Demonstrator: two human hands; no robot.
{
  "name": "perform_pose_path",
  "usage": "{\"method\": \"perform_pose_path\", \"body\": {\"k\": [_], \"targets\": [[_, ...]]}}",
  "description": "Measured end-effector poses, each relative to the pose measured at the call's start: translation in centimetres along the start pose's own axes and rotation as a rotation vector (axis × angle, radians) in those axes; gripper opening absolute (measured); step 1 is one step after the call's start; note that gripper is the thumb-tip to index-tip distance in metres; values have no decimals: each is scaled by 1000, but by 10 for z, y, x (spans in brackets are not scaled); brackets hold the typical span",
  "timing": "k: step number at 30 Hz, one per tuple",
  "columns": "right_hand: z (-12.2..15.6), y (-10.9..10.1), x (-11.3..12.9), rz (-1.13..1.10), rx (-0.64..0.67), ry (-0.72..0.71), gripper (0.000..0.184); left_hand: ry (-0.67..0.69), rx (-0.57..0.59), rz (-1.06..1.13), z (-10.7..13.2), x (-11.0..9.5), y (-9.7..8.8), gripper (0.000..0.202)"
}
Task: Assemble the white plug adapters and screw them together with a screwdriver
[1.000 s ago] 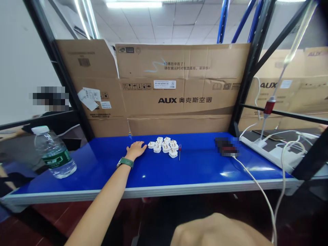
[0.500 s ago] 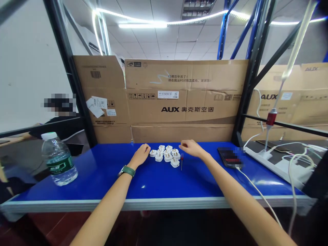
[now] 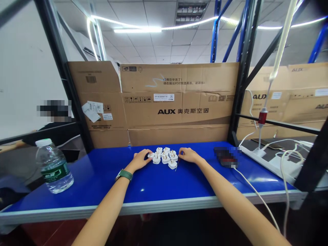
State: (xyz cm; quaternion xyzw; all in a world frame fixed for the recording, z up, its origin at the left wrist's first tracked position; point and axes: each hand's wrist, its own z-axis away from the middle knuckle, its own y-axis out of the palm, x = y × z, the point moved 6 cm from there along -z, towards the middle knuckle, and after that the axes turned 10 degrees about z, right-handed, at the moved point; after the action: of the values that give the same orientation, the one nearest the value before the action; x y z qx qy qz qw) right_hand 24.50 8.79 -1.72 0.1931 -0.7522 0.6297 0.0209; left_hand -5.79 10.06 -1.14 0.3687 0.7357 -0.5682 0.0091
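Several white three-pin plugs [image 3: 165, 158] lie in a cluster on the blue tabletop, most with their pins upward. My left hand [image 3: 139, 160] is at the cluster's left side, thumb and fingers closed around the leftmost plug [image 3: 150, 155]. On the right side, my right hand [image 3: 189, 155] pinches a small screwdriver [image 3: 178, 159] by its reddish handle. Its thin shaft slants down toward the nearest plug [image 3: 172, 164]. Fingers partly hide the handle. A watch with a green strap [image 3: 125, 175] is on my left wrist.
A water bottle [image 3: 54, 167] stands at the table's left. A phone [image 3: 225, 157] with a white charging cable [image 3: 252, 189] lies to the right, beside a power strip [image 3: 269, 165]. Cardboard [image 3: 176, 119] walls the back, between dark rack posts. A person [image 3: 55, 114] sits beyond the left side.
My left hand has moved onto the leftmost plug and closed on it. My right hand has come down to the screwdriver and gripped it, tilting it. The view has shifted slightly.
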Motion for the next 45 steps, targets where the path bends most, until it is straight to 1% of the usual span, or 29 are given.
{"method": "perform_pose_path", "body": {"k": [5,7,9,12,15,16,17,19,22,25,28,30,33,36,38,40,42,45], "targets": [[3,0,2,21,6,59,21,-25,-3,28,-1,2,-1,24],[4,0,3,29,8,78,21,-33,-34,31,-1,3,-3,22],[4,1,4,38,10,95,20,-30,-92,37,-2,3,-7,21],[5,3,5,40,6,114,19,20,-229,79,-2,-1,-16,23],[7,2,4,28,-15,138,16,111,-366,137,0,-15,-26,27],[7,1,3,21,-24,147,15,136,-395,149,2,-21,-28,28],[8,0,2,9,-34,151,13,159,-399,160,3,-29,-29,29],[9,-2,0,-29,-51,153,13,213,-363,185,6,-46,-29,30],[7,-5,-4,-136,-72,164,20,259,-259,232,4,-74,-27,38],[4,-10,-11,-316,-134,217,26,317,-162,233,-5,-102,-25,46],[1,-16,-19,-477,-192,274,22,379,-52,233,-18,-129,-17,48],[1,-20,-24,-568,-220,297,20,405,19,221,-24,-146,-6,47],[2,-27,-30,-710,-266,306,20,450,111,133,-25,-168,22,41],[2,-30,-34,-857,-283,312,22,522,136,103,-17,-184,49,37],[3,-29,-34,-958,-267,313,28,580,177,53,-9,-189,64,34],[3,-27,-33,-1052,-228,307,36,602,210,-21,-4,-185,72,30],[5,-26,-30,-1121,-174,291,40,590,226,-60,-2,-175,74,30],[7,-24,-23,-1239,-82,248,41,537,211,-56,-4,-155,67,33]]}}
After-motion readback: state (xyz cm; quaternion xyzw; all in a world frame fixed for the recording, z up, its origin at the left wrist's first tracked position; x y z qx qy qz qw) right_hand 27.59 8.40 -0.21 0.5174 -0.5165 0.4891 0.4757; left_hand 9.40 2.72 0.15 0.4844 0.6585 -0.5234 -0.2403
